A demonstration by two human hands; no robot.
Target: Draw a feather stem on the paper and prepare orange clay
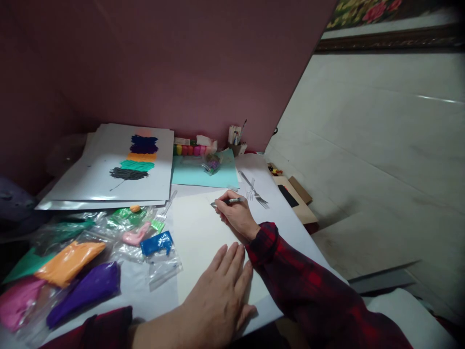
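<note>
A pale sheet of paper (194, 247) lies on the white table in front of me. My left hand (218, 288) rests flat on its lower part, fingers stretched out and holding nothing. My right hand (236, 213), in a red-and-black checked sleeve, is closed round a dark pen (234, 200). The pen slants, its tip pointing left close to the upper part of the sheet. Any contact of tip and paper is too small to make out, and I see no clear marks there.
Left lie clear bags of modelling clay: orange (72, 261), purple (87, 293) and blue (157, 243). Behind them is a painted sheet (90, 165) with colour bands. Forks (257, 194) lie right, near the table edge. Paint pots (192, 150) and a brush holder (236, 145) stand behind turquoise paper (192, 178).
</note>
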